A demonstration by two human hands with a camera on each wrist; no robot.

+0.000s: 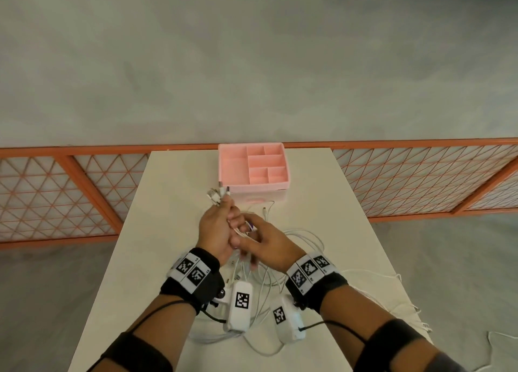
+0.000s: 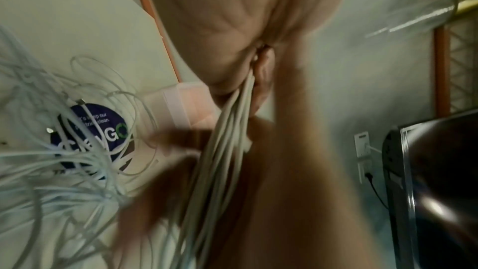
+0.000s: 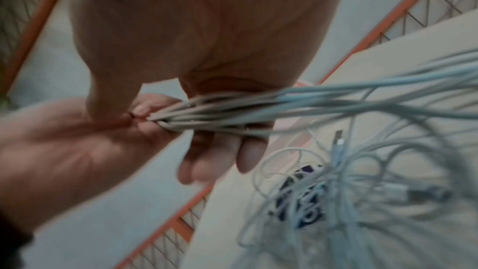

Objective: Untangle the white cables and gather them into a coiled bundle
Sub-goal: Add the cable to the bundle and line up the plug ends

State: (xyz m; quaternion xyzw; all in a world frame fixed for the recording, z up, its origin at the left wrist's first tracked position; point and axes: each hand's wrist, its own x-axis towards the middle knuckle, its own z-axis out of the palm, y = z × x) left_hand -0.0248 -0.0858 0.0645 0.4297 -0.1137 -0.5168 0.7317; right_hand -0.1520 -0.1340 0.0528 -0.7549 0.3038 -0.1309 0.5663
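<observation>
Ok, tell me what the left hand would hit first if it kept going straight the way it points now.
Probably the pink plastic divided organiser box. The left hand, gripping the white cables, points up the table toward the box's near left corner; how high the hand is stays unclear.

Left hand [image 1: 214,226] and right hand [image 1: 269,240] together, fingers curled (both gripping)

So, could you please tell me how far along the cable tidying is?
Done: several plug ends are gathered, held upright by the left hand. In hand: the right hand grips the strands just below. Left: most white cables lie in loose tangled loops on the table, uncoiled.
</observation>
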